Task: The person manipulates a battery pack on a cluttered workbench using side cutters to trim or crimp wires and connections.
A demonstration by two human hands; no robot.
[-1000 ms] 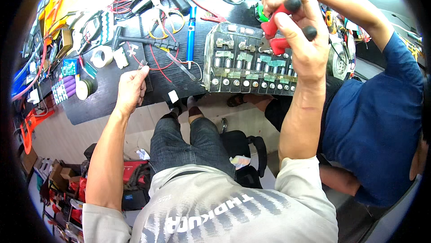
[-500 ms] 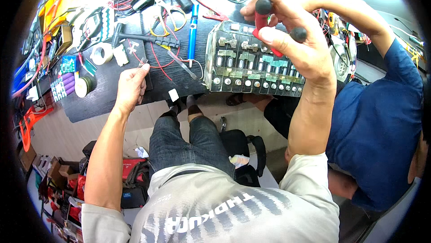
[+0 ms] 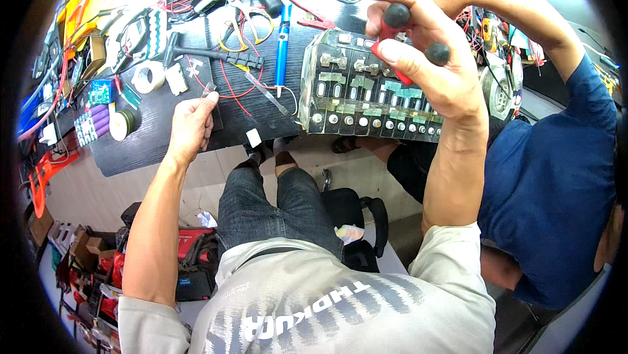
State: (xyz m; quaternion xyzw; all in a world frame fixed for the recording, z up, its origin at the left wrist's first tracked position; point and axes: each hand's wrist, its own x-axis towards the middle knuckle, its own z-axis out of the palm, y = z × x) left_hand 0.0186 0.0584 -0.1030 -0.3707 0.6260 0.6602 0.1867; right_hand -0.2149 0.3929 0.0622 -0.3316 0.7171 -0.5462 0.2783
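My left hand point(image 3: 191, 125) is closed at the dark table's near edge. Thumb and forefinger pinch a small clear plastic piece point(image 3: 209, 87), and a red wire point(image 3: 239, 94) runs right from it. My right hand point(image 3: 439, 60) is raised over a dark battery pack point(image 3: 337, 102), wrapped round a red-handled tool point(image 3: 390, 32) with two black rounded handle ends. The tool's working end is hidden by my hand. The pack has rows of metal terminals and green tape. Between my hands lie a blue pen-shaped tool point(image 3: 282, 47) and a clear tube point(image 3: 265, 92).
A black hammer point(image 3: 212, 53), yellow-handled scissors point(image 3: 239, 17), a white tape roll point(image 3: 148, 77) and purple battery cells point(image 3: 93, 125) lie on the left half of the table. On my right sits a co-worker in a blue shirt point(image 3: 549, 190), one arm reaching over the far side.
My right hand and the red-handled tool have shifted very slightly. The co-worker's hand at the far side has moved a little right. My left hand has stayed in place.
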